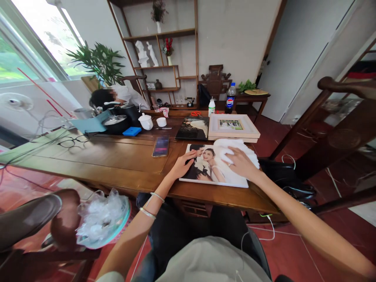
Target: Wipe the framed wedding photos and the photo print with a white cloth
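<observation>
A wedding photo panel [202, 166] with a white edge lies flat on the wooden table, showing a couple. My left hand [184, 163] rests on its left part, fingers stretched out over the picture. On the panel's right part, my right hand [241, 162] grips a bunched white cloth [221, 150] and presses it against the surface. The cloth hides the panel's upper right corner and spreads past its edge. Just behind the panel lie a dark photo panel [188, 131] and a pale framed picture [255, 133].
A phone [161, 146] lies left of the panel. Farther back stand a white glue bottle [211, 107], a cola bottle [230, 100], red scissors [196, 113] and a white lidded pot [146, 122]. A bin with plastic bags [102, 219] stands below left. Someone leans on the table's far side.
</observation>
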Available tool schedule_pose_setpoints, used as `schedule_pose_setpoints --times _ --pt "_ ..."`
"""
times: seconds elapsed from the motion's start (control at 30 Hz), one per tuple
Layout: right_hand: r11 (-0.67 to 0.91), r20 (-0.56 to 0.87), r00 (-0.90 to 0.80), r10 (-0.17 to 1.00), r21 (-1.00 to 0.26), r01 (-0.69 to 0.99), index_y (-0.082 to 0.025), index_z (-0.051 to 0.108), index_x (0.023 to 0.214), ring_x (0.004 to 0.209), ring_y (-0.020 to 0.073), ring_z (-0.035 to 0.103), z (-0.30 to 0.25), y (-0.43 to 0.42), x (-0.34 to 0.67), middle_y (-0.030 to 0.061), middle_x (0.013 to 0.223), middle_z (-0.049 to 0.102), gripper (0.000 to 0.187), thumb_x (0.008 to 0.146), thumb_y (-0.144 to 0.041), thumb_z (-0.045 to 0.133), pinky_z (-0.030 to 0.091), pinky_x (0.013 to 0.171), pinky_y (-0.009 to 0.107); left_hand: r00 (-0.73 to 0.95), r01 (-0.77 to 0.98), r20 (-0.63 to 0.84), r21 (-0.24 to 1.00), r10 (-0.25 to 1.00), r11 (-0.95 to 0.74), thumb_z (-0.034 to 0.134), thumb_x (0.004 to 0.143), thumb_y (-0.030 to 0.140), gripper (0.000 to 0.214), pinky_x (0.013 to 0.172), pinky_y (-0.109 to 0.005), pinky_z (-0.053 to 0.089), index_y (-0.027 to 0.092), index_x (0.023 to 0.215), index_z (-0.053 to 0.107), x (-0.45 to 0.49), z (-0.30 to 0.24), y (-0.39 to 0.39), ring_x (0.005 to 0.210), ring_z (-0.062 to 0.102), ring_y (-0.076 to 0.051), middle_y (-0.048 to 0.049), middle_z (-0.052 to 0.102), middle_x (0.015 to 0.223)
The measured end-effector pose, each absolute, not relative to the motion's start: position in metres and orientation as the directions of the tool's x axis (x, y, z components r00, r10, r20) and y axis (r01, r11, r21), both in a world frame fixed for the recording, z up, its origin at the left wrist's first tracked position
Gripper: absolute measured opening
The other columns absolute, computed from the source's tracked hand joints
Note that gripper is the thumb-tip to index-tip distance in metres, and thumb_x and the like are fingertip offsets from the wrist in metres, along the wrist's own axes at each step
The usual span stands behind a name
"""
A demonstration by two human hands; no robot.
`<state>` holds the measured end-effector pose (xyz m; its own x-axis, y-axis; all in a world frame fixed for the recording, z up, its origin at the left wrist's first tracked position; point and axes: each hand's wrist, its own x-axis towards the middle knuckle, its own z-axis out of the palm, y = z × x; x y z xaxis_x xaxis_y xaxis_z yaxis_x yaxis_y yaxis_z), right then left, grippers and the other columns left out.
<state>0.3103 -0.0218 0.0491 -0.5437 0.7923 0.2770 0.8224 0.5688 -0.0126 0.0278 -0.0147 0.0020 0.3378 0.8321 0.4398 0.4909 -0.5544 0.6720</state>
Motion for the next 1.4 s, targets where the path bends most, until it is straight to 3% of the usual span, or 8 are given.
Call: schedule_pose_setpoints --times 0.13,0.3,0.43,0.57,0.77,0.87,1.2,1.4 --pt "0.534 0.278 -0.514 0.811 0.006 0.845 -0.012 0.063 0.114 0.133 0.0335 0.033 0.051 -0.008 0.310 0.0200 0.130 0.055 0.034 0.089 -0.023 0.044 0.030 0.103 0.055 0.324 0.495 0.437 0.678 0.839 -0.543 0.046 0.089 0.026 0.036 0.112 -0.040 0.032 0.020 0.120 0.062 0.028 0.001 -0.015 0.128 0.047 -0.021 -0.0057 0.054 0.135" --pt "0.670 0.199 -0.656 0.728 -0.002 0.742 -0.017 0.069 0.105 0.137 0.0344 0.025 0.051 -0.079 0.292 0.0145 0.144 0.040 0.033 0.075 -0.013 0.054 0.021 0.108 0.057 0.329 0.501 0.453 0.660 0.829 -0.559 0.045 0.089 0.027 0.035 0.112 -0.040 0.033 0.018 0.119 0.062 0.029 -0.001 -0.014 0.128 0.047 -0.021 -0.0072 0.056 0.133" --pt "0.766 0.169 -0.750 0.639 -0.050 0.641 -0.018 0.071 0.098 0.140 0.0339 0.017 0.050 -0.127 0.288 0.0132 0.149 0.032 0.027 0.073 -0.018 0.061 0.014 0.111 0.056 0.334 0.506 0.456 0.652 0.825 -0.565 0.044 0.090 0.029 0.036 0.111 -0.039 0.033 0.016 0.119 0.062 0.028 0.001 -0.015 0.128 0.048 -0.021 -0.0092 0.055 0.133" --pt "0.769 0.217 -0.744 0.632 -0.057 0.637 -0.021 0.071 0.094 0.138 0.0291 0.025 0.051 -0.107 0.299 0.0097 0.146 0.040 0.020 0.081 -0.027 0.058 0.019 0.111 0.052 0.347 0.510 0.442 0.651 0.827 -0.562 0.043 0.091 0.032 0.038 0.112 -0.040 0.032 0.019 0.123 0.059 0.028 0.002 -0.015 0.129 0.046 -0.021 -0.0062 0.055 0.135" --pt "0.623 0.222 -0.613 0.758 0.033 0.782 -0.013 0.064 0.112 0.134 0.0287 0.033 0.053 -0.012 0.309 0.0199 0.135 0.050 0.033 0.082 -0.021 0.053 0.027 0.107 0.051 0.359 0.486 0.459 0.651 0.812 -0.583 0.044 0.091 0.031 0.036 0.112 -0.041 0.031 0.020 0.121 0.061 0.028 0.001 -0.014 0.130 0.045 -0.021 -0.0056 0.057 0.132" --pt "0.593 0.229 -0.585 0.778 0.044 0.804 -0.012 0.062 0.116 0.134 0.0316 0.032 0.053 0.003 0.304 0.0188 0.135 0.051 0.038 0.080 -0.013 0.050 0.025 0.106 0.055 0.367 0.479 0.461 0.651 0.808 -0.589 0.043 0.091 0.031 0.036 0.112 -0.041 0.031 0.020 0.120 0.061 0.028 0.000 -0.013 0.130 0.045 -0.020 -0.0057 0.056 0.133" --pt "0.748 0.107 -0.743 0.661 -0.017 0.663 -0.017 0.072 0.097 0.140 0.0356 0.016 0.057 -0.125 0.292 0.0129 0.150 0.031 0.037 0.065 -0.008 0.056 0.014 0.110 0.060 0.360 0.509 0.451 0.639 0.817 -0.577 0.042 0.091 0.029 0.038 0.113 -0.041 0.031 0.018 0.122 0.060 0.028 0.000 -0.014 0.130 0.045 -0.021 -0.0069 0.055 0.134" --pt "0.757 0.224 -0.736 0.638 -0.010 0.653 -0.014 0.073 0.081 0.134 0.0325 0.033 0.067 -0.110 0.301 0.0141 0.144 0.040 0.034 0.064 0.003 0.050 0.028 0.110 0.051 0.367 0.508 0.445 0.640 0.817 -0.576 0.042 0.091 0.028 0.038 0.112 -0.041 0.031 0.019 0.123 0.060 0.029 0.003 -0.015 0.130 0.045 -0.021 -0.0066 0.056 0.133"
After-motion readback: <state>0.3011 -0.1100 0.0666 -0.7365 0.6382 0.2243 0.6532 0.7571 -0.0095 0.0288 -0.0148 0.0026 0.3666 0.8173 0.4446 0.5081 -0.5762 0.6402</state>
